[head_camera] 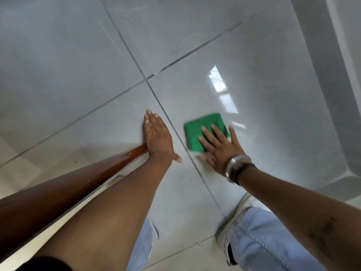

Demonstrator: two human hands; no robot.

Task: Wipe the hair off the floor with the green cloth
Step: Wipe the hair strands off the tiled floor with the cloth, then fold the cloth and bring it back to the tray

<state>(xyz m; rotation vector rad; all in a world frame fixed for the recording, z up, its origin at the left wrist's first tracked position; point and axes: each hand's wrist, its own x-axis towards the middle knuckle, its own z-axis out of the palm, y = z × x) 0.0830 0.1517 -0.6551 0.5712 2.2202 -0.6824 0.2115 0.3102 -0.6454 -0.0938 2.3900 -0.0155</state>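
A folded green cloth (203, 127) lies flat on the glossy grey tiled floor (195, 45), slightly blurred. My right hand (220, 149) presses down on its near right part with fingers spread; a watch and bracelets sit on that wrist. My left hand (158, 137) rests flat on the floor to the left of the cloth, fingers together and holding nothing, just across a dark grout line. No hair is discernible on the tiles.
A brown wooden edge (64, 184) with a pale strip beneath runs along my left forearm to the hand. A white wall base (332, 75) borders the floor on the right. My light shoes (234, 218) and blue jeans are at the bottom.
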